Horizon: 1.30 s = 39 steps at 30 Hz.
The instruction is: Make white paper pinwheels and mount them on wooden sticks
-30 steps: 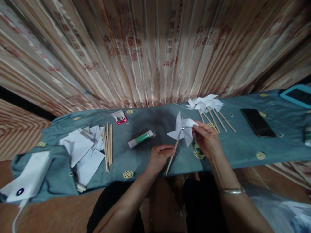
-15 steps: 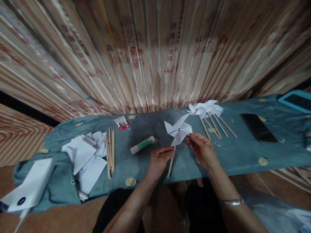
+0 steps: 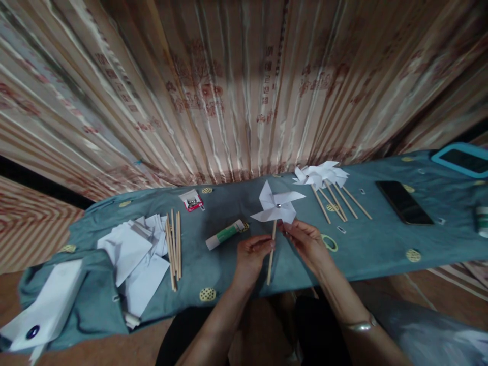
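Observation:
A white paper pinwheel point(image 3: 273, 200) with a shiny pin at its centre stands over the middle of the table. My left hand point(image 3: 249, 256) is closed round its wooden stick point(image 3: 270, 264), just below the blades. At the lower right blade, my right hand point(image 3: 307, 244) has its fingertips pinched together against the paper edge; the tips are partly hidden there. Left of my hands lies a green and white glue stick point(image 3: 224, 234). Farther back sits a small red and white open box point(image 3: 191, 201) with metal pins in it.
White paper sheets point(image 3: 131, 254) and several wooden sticks point(image 3: 174, 251) lie at the left, near a white device point(image 3: 49, 300). Several finished pinwheels point(image 3: 322, 175) rest at the back right. A black phone point(image 3: 404, 202) and a blue-framed tablet point(image 3: 463, 158) are farther right. A curtain point(image 3: 236, 91) hangs behind.
The pinwheel's blades have turned, and its stick stands more upright. My right hand has moved down and left, from the right-hand blade to the lower edge. My left hand still grips the stick.

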### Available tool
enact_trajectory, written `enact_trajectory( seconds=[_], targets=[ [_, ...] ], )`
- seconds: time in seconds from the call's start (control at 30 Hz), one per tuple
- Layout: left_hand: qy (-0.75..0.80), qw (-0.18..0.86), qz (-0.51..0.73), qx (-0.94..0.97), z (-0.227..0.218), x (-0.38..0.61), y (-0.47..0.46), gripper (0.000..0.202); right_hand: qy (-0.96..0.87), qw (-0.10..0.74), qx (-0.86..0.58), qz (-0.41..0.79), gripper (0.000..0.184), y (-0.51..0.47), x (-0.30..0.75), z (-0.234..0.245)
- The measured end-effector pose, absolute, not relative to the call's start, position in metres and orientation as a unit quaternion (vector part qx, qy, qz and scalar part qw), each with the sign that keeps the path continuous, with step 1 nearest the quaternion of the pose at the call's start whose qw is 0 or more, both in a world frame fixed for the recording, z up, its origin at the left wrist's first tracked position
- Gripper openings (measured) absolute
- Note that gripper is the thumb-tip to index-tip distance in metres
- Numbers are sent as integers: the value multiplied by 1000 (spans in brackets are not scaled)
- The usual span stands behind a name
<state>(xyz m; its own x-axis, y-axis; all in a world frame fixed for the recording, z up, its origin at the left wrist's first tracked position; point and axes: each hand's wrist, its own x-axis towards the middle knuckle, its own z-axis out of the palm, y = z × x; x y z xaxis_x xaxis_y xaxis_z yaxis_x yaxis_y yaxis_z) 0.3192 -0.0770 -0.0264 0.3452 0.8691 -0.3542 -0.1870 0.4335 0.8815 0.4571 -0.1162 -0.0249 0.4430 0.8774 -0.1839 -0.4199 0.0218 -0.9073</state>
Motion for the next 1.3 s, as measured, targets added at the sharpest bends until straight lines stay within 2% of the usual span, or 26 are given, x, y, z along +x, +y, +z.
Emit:
enact_trajectory(
  seconds=[0.37, 1.3],
  targets=[
    [447, 723, 356, 388, -28, 318, -79, 26, -214, 713, -513, 427, 26, -120, 472, -30],
    [431, 742, 368, 357, -26, 320, -81, 23, -195, 681, -491, 506, 30, -118, 452, -24]
  ],
)
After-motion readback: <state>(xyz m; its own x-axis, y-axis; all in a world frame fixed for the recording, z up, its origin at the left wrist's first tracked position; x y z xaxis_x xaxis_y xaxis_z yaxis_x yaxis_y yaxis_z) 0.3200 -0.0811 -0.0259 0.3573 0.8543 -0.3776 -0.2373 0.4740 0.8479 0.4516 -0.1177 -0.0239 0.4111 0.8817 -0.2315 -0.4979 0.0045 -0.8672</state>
